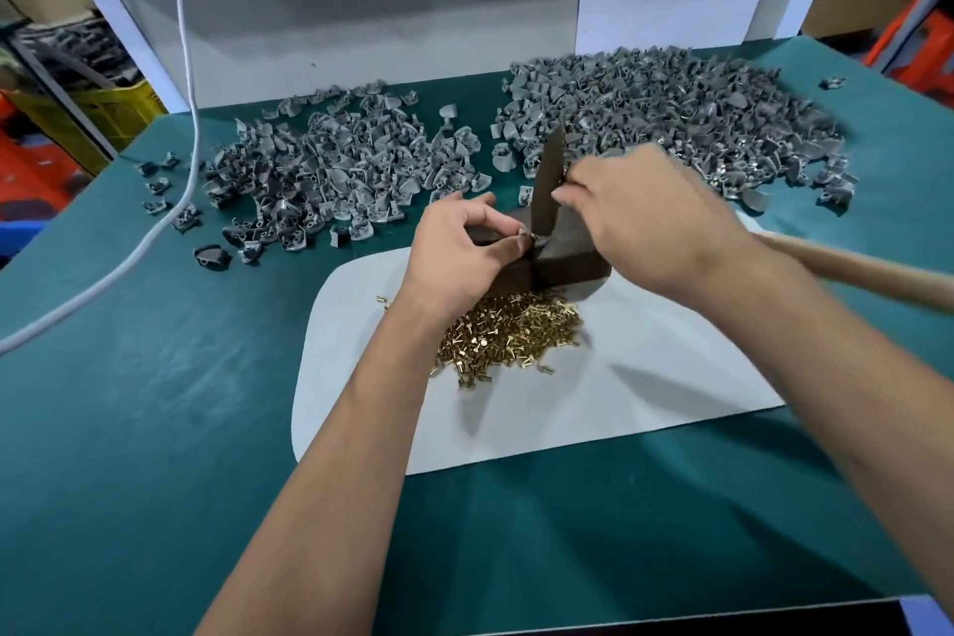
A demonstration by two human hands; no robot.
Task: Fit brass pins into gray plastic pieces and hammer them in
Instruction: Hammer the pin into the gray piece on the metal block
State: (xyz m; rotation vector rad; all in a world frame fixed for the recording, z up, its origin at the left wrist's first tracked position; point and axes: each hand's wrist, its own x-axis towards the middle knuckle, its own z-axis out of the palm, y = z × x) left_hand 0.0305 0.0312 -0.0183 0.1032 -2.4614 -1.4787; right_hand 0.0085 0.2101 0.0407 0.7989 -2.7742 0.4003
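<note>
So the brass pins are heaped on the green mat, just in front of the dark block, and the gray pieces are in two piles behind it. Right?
Not quite. The head view shows the brass pins heaped on the white sheet that lies on the green mat, not on the mat itself. The rest holds: they lie just in front of the dark block, with two piles of gray pieces behind it.

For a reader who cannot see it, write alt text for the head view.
A person's left hand pinches a small gray plastic piece on a dark metal block, while the right hand holds a wooden-handled hammer over it. Loose brass pins lie nearby.
</note>
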